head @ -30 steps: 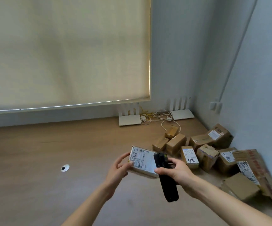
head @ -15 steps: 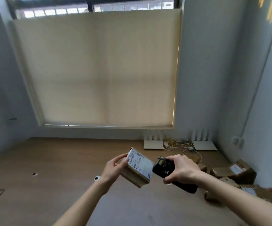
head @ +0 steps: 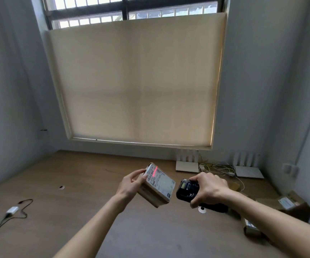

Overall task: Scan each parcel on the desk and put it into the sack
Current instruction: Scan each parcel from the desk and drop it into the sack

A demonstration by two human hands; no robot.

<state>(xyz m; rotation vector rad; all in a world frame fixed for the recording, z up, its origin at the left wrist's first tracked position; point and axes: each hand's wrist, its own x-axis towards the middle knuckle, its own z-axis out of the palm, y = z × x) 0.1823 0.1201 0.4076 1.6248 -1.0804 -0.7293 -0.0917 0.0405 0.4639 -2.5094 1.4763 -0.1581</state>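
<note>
I see left hand (head: 132, 185) gripping parcel (head: 157, 185), right hand (head: 209, 189) clamped on scanner (head: 186, 189); red line sits near label edge, misread likely.

1. The view tips up a lot: way more window and blind now, and most of the box pile drops out at the right edge.
2. The left hand (head: 132, 185) lifts the parcel (head: 157, 185) off the surface and tilts its label toward the scanner (head: 187, 189).
3. The right hand (head: 209, 188) swings the scanner from pointing down to level, aimed at the label.
4. A red scan line now glows on the label.
</note>
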